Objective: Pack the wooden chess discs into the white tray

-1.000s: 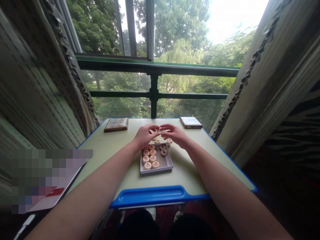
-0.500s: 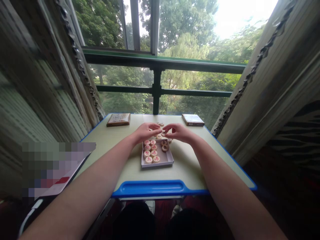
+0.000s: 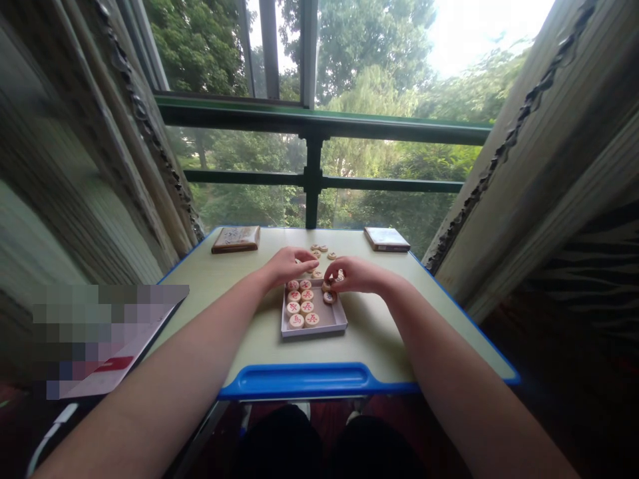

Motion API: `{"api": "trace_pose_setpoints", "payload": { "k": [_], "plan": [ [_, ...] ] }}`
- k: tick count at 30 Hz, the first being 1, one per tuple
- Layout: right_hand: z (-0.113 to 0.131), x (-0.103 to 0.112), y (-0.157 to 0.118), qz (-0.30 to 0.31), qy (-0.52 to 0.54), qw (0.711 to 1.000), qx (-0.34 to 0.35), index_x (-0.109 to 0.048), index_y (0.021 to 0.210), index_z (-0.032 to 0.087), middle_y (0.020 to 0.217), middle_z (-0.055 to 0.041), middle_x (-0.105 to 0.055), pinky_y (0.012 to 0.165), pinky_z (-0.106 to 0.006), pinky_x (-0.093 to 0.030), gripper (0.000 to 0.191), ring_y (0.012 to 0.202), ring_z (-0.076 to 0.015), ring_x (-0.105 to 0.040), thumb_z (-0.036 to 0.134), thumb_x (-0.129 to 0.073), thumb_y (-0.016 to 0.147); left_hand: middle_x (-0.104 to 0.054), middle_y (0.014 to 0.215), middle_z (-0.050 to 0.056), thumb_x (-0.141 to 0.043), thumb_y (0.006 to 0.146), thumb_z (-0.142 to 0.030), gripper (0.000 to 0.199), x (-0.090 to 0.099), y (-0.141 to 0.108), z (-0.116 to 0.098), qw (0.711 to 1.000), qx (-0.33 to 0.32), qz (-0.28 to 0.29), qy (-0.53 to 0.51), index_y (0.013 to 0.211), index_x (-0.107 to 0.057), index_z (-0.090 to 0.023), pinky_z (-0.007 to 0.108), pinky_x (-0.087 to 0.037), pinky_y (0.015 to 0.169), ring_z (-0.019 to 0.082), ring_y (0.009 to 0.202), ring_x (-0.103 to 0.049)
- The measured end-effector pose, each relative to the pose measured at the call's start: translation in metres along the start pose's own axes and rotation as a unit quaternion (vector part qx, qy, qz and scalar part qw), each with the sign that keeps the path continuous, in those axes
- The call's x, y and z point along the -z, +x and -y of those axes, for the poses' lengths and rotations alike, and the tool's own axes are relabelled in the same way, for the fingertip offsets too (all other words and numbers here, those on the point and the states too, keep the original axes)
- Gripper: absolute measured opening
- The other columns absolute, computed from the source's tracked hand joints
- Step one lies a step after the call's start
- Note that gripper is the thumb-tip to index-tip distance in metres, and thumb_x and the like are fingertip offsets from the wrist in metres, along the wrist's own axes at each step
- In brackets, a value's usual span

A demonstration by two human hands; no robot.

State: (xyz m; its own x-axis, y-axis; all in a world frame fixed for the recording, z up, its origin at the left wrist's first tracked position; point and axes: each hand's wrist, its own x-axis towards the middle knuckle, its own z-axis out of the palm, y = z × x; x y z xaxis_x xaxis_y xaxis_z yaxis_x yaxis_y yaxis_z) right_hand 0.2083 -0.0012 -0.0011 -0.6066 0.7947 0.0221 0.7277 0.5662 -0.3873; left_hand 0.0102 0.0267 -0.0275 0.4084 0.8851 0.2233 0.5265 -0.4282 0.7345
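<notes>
A shallow white box [image 3: 314, 330] stands on the table in the middle of the head view. Red-marked xiangqi pieces [image 3: 307, 307] fill two columns along its left side, and a dark-marked piece [image 3: 329, 297] lies at its right. My right hand [image 3: 352, 274] reaches over the box's far right corner, its fingertips closed on a xiangqi piece [image 3: 327, 287], partly hidden by the fingers. My left hand [image 3: 292, 265] hovers at the far left corner, thumb and fingers apart, with nothing visibly held. Loose pieces [image 3: 332, 255] lie beyond the box, some partly hidden by my hands.
A brown-edged box or book [image 3: 236, 239] lies at the table's far left, and a flat pale box [image 3: 387, 239] at the far right. The table [image 3: 239, 332] has a blue rim with a tray groove [image 3: 304, 376] in front. Curtains and a window surround it.
My right hand has moved down and nearer, bringing its fingers to the box's far right corner and uncovering loose pieces behind. My left hand has barely moved.
</notes>
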Motion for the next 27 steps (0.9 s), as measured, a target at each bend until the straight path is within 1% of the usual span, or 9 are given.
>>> {"api": "trace_pose_setpoints", "payload": {
  "k": [3,6,12,15,18,22,25,27],
  "plan": [
    [-0.001,0.0,0.001,0.004,0.006,1.0,-0.005,-0.069,0.089,0.021,0.083,-0.0022,-0.063,0.06,-0.021,-0.039,0.025,0.071,-0.0135,-0.054,0.025,-0.061,0.065,-0.069,0.084,0.007,-0.056,0.067,-0.048,0.043,-0.001,0.0,0.002,1.0,-0.002,-0.001,0.018,0.089,-0.068,-0.013,0.027,-0.045,0.065,0.019,0.074,-0.061],
    [-0.001,-0.001,0.001,0.002,0.01,1.0,-0.01,-0.069,0.088,0.02,0.082,-0.0024,-0.063,0.06,-0.021,-0.039,0.025,0.07,-0.0134,-0.054,0.027,-0.062,0.065,-0.069,0.083,0.006,-0.054,0.069,-0.047,0.041,-0.001,0.001,0.004,0.999,0.002,-0.014,0.034,0.087,-0.069,-0.014,0.027,-0.045,0.067,0.019,0.074,-0.061],
    [0.0,0.0,0.001,0.001,0.017,1.0,-0.022,-0.069,0.087,0.019,0.083,-0.0026,-0.062,0.06,-0.021,-0.039,0.025,0.071,-0.0132,-0.053,0.029,-0.062,0.064,-0.069,0.077,0.005,-0.046,0.074,-0.04,0.034,0.003,0.004,0.013,0.993,0.004,-0.096,0.075,0.078,-0.068,-0.014,0.027,-0.043,0.068,0.018,0.075,-0.06],
    [0.0,0.001,0.0,-0.001,0.015,0.999,-0.044,-0.068,0.088,0.019,0.081,-0.0024,-0.061,0.058,-0.021,-0.038,0.028,0.069,-0.0129,-0.052,0.032,-0.063,0.064,-0.069,0.076,0.005,-0.045,0.074,-0.038,0.031,0.006,0.007,0.02,0.99,0.013,-0.118,0.082,0.074,-0.067,-0.016,0.027,-0.043,0.07,0.018,0.076,-0.06],
    [0.0,0.002,0.0,-0.008,0.014,0.999,-0.05,-0.068,0.088,0.019,0.078,-0.0021,-0.061,0.055,-0.021,-0.036,0.029,0.066,-0.0123,-0.051,0.033,-0.063,0.064,-0.069,0.077,0.005,-0.046,0.073,-0.037,0.03,0.006,0.008,0.023,0.991,0.03,-0.12,0.051,0.073,-0.067,-0.016,0.028,-0.043,0.072,0.018,0.076,-0.06],
    [-0.002,0.002,-0.001,-0.01,0.022,0.999,-0.046,-0.068,0.089,0.019,0.075,-0.0018,-0.06,0.054,-0.021,-0.036,0.03,0.063,-0.0119,-0.05,0.034,-0.064,0.064,-0.069,0.078,0.006,-0.048,0.072,-0.038,0.029,0.005,0.01,0.02,0.991,0.04,-0.123,-0.021,0.074,-0.067,-0.015,0.029,-0.044,0.073,0.018,0.076,-0.06],
    [-0.003,0.003,-0.002,-0.009,0.023,0.998,-0.052,-0.067,0.09,0.019,0.075,-0.0017,-0.06,0.054,-0.022,-0.036,0.035,0.063,-0.0121,-0.05,0.04,-0.064,0.063,-0.069,0.078,0.006,-0.049,0.072,-0.04,0.031,0.005,0.01,0.017,0.99,0.039,-0.129,-0.043,0.074,-0.067,-0.015,0.029,-0.044,0.074,0.018,0.077,-0.06],
    [-0.003,0.004,-0.003,-0.009,0.021,0.998,-0.056,-0.067,0.09,0.019,0.075,-0.0017,-0.06,0.053,-0.022,-0.035,0.038,0.063,-0.0123,-0.05,0.045,-0.065,0.062,-0.069,0.08,0.007,-0.046,0.074,-0.044,0.036,0.006,0.01,0.017,0.99,0.038,-0.131,-0.039,0.074,-0.067,-0.014,0.029,-0.044,0.074,0.019,0.077,-0.06]
  ]
}}
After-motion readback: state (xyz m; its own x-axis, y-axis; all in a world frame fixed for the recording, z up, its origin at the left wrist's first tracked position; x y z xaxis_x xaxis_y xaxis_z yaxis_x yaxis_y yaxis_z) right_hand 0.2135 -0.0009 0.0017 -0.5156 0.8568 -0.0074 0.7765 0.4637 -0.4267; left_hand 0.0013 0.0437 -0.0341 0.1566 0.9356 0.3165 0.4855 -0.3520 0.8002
